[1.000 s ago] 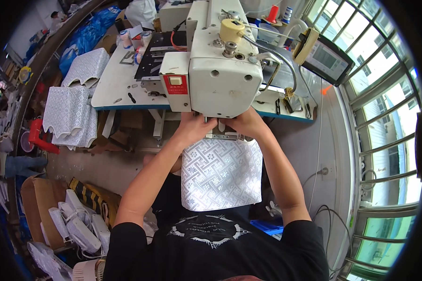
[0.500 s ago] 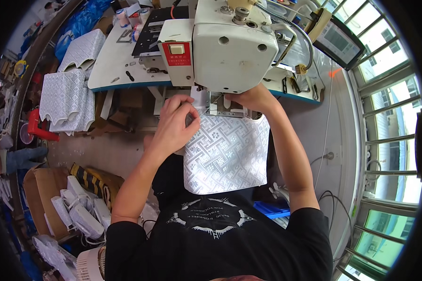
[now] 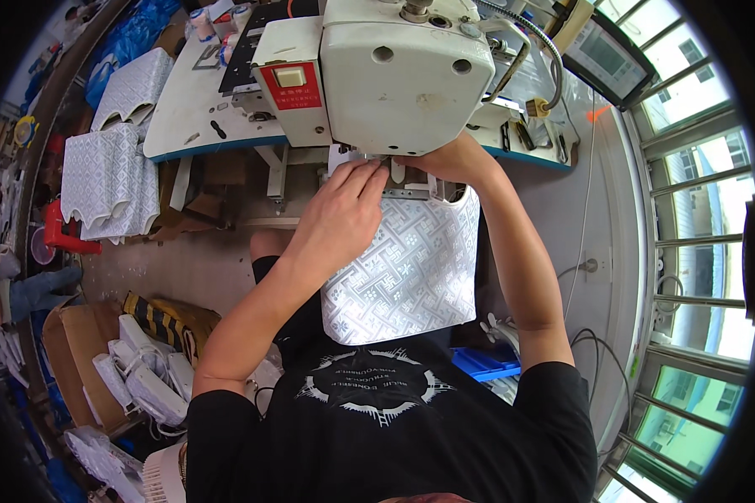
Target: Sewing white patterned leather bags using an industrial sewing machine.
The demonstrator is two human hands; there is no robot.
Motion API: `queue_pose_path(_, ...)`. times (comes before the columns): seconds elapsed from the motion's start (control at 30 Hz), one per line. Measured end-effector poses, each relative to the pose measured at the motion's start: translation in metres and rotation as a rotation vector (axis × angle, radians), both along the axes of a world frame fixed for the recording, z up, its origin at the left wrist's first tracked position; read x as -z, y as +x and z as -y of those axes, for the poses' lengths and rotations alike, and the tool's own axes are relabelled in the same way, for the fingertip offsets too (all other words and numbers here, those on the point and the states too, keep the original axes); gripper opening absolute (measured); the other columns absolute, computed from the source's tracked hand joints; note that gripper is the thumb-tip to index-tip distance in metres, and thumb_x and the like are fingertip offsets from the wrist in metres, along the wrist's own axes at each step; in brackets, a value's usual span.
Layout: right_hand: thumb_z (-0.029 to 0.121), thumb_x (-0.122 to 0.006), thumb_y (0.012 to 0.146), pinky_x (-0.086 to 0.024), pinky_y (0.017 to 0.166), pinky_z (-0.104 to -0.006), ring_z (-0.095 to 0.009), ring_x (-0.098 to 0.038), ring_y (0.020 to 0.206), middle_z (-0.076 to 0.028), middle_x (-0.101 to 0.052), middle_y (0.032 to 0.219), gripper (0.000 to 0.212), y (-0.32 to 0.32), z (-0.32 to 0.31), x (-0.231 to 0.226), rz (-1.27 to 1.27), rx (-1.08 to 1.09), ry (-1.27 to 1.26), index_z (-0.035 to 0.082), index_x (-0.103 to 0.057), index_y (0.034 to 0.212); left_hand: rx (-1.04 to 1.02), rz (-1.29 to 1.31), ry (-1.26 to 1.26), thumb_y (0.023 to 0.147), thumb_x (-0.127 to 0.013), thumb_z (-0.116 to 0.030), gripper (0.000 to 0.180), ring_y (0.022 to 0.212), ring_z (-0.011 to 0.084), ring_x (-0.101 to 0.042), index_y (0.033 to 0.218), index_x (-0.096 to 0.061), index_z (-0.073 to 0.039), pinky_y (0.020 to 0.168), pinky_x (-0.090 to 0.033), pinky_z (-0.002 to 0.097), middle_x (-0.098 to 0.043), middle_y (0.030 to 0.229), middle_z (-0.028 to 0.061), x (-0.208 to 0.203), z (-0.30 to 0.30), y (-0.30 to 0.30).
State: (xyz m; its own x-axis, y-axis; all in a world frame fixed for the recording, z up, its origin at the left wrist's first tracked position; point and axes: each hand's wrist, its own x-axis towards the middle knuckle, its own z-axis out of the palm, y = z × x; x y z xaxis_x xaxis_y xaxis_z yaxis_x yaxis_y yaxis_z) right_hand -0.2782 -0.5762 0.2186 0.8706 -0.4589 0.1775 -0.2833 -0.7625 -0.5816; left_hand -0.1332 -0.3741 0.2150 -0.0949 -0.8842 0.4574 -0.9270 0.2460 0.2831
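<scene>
A white and silver-grey patterned fabric piece hangs from the clamp plate of a white sewing machine, its lower end over my lap. My left hand reaches to the plate's left side. Its fingers are closed together, tips close to the needle area; the thumb and whatever they pinch are hidden. From the right, my right hand reaches under the machine head beside the plate. The machine head covers most of its fingers, so their grip does not show.
Stacked patterned fabric pieces lie at the left. A white table with a blue edge flanks the machine. A screen stands at the back right, near barred windows. At lower left is a cardboard box; a blue tray is beside me.
My left hand has moved right and forward to the needle area, from a raised pinch to fingers held together. The right hand stays under the machine head. The view has shifted slightly.
</scene>
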Motion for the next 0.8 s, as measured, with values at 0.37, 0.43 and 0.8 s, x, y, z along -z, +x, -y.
queue_pose_path(0.37, 0.023, -0.080, 0.081, -0.058, 0.074, -0.0465, -0.039, -0.072, 0.083, -0.016, -0.076, 0.091, 0.023, 0.000, -0.002, 0.003, -0.035, 0.082, -0.077, 0.010, -0.078, 0.100, -0.023, -0.064, 0.019, 0.092, -0.065, -0.008, 0.039, 0.123, 0.0329, -0.059, 0.129, -0.063, 0.004, 0.107, -0.050, 0.0425, -0.065, 0.128, 0.0178, -0.001, 0.004, -0.001)
queue_pose_path(0.43, 0.023, -0.079, 0.081, -0.058, 0.073, -0.0469, -0.039, -0.072, 0.083, -0.015, -0.076, 0.091, 0.022, 0.000, -0.004, 0.004, -0.050, 0.094, -0.075, 0.010, -0.078, 0.099, -0.027, -0.060, 0.022, 0.092, -0.065, -0.008, 0.039, 0.123, 0.0327, -0.060, 0.129, -0.064, 0.004, 0.107, -0.050, 0.0424, -0.065, 0.127, 0.0176, -0.001, 0.004, -0.001)
queue_pose_path(0.8, 0.019, -0.076, 0.082, -0.058, 0.076, -0.0463, -0.039, -0.072, 0.089, -0.016, -0.076, 0.094, 0.023, -0.003, -0.012, -0.001, -0.035, 0.140, -0.020, 0.011, -0.078, 0.103, -0.027, -0.072, 0.004, 0.092, -0.066, -0.008, 0.039, 0.121, 0.0325, -0.060, 0.129, -0.064, 0.004, 0.107, -0.050, 0.0420, -0.066, 0.125, 0.0171, 0.000, 0.004, 0.000)
